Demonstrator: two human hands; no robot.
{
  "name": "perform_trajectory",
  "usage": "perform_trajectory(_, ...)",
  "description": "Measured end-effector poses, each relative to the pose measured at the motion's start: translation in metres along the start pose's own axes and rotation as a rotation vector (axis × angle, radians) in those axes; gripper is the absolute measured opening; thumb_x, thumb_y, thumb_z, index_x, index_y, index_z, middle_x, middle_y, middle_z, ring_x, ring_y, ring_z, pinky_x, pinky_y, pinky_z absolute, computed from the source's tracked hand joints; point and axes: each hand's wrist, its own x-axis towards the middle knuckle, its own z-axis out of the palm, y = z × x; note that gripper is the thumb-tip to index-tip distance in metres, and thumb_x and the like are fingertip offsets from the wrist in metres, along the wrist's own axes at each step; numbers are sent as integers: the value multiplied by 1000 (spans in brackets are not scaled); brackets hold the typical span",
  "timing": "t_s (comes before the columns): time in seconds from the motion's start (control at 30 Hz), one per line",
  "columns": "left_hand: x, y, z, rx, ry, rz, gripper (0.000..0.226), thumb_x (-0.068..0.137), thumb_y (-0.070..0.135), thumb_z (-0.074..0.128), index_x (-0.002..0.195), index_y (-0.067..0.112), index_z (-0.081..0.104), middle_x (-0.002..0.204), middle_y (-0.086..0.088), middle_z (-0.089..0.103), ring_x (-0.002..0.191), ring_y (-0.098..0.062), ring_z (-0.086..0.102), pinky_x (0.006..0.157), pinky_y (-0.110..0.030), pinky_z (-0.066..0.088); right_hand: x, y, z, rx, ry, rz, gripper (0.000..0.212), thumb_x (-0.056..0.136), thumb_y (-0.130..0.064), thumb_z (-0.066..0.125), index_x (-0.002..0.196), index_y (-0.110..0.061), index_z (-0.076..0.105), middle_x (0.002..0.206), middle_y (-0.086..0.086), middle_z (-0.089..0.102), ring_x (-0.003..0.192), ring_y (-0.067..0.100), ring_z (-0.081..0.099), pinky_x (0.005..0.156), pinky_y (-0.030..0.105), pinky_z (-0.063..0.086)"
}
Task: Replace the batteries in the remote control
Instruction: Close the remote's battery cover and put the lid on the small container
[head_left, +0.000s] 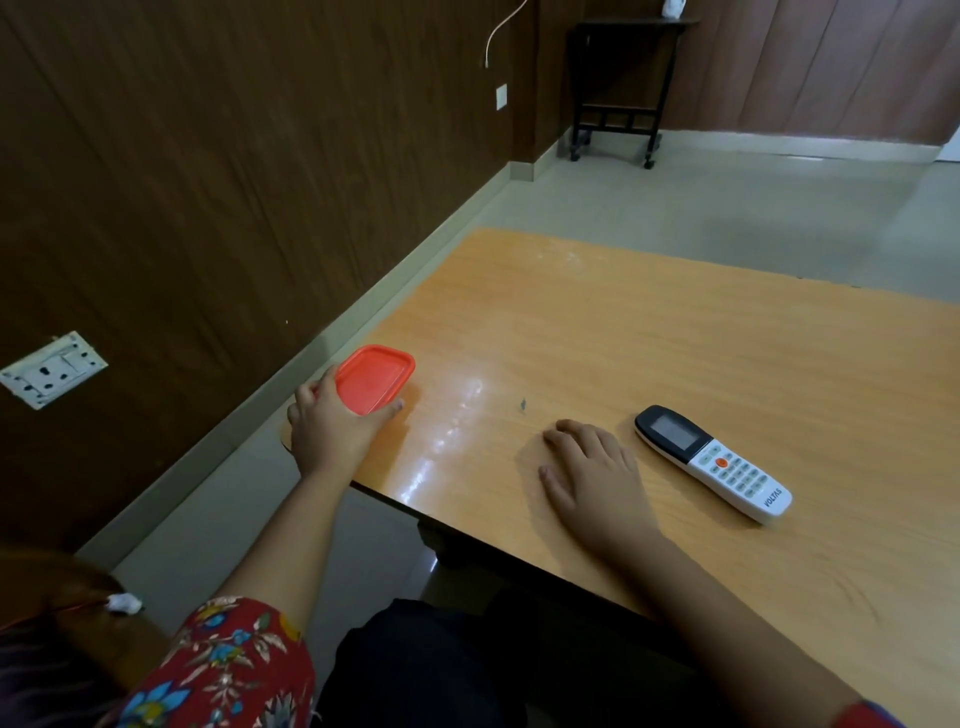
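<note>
Left hand (327, 431) grips a small container with an orange lid (375, 379) from its near side: thumb on one side, fingers wrapped around the other. The container sits at the table (623, 338) corner, close to the edge, with the floor directly below. Contents not visible; lid appears seated.

Right hand (597, 478) lies flat on the table, palm down, fingers loosely spread, holding nothing.

Remote control (714, 462) lies just right of the right hand, close to it but not touching. Face up, display end pointing away from the person, keypad end nearer. White body, dark display surround, orange button, "VOLTAS" printed near the lower end. The battery cover would be on the underside, so it is hidden.

Judgement: task at its start. Remote unopened as far as can be seen; no loose batteries in view. The container plausibly holds the spares, unconfirmed.

Risks from here:
- Container is beside the table edge. A one-handed pull on the lid could tip it or push it off, scattering anything inside onto the floor.
- A tight lid may release suddenly and throw the contents out.
- Remote must be flipped before the cover can be reached; it may slide on the glossy table if pressed without support.
- Polarity errors possible when loading cells.
</note>
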Motion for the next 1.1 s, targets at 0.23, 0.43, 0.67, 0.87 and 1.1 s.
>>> perform_trajectory(0.23, -1, 2, 0, 44, -3, 11, 115, 55, 78, 66, 147, 27, 20, 146, -14, 35, 133, -37, 35, 101, -52, 37, -1, -1, -2, 17, -4, 5, 47, 96, -45, 35, 139, -28, 39, 146, -9, 37, 134, 14, 31, 110, 33, 24)
perform_trajectory(0.43, -27, 25, -3, -119, 113, 73, 104, 69, 71, 60, 150, 27, 12, 154, -12, 25, 140, -35, 24, 107, -54, 30, -6, 2, -19, 49, -113, -45, 45, 96, -45, 37, 139, -30, 40, 146, -7, 37, 134, 14, 33, 110, 33, 30)
perform_trajectory(0.67, -99, 126, 26, -700, -310, 20, 30, 90, 28, 59, 118, 19, 56, 105, 5, 59, 99, -18, 57, 81, -31, 43, -34, 44, -83, 137, 130, 242, 35, 92, -35, 52, 125, -23, 58, 124, -3, 58, 120, 19, 47, 93, 29, 39)
perform_trajectory(0.87, -154, 163, 65, -603, -542, 206, 21, 91, 30, 58, 110, 23, 61, 102, 7, 63, 91, -11, 58, 77, -27, 44, -57, 91, -85, 33, -15, 512, 70, 87, -47, 57, 146, -21, 28, 142, 3, 41, 129, 26, 37, 101, 37, 39)
perform_trajectory(1.1, -158, 189, 90, -584, -611, 229, 16, 91, 29, 57, 104, 24, 64, 97, 10, 64, 83, -8, 58, 68, -23, 43, -42, 100, -69, 157, -18, 536, 67, 78, -40, 61, 137, -17, 40, 125, 6, 44, 121, 26, 41, 93, 37, 42)
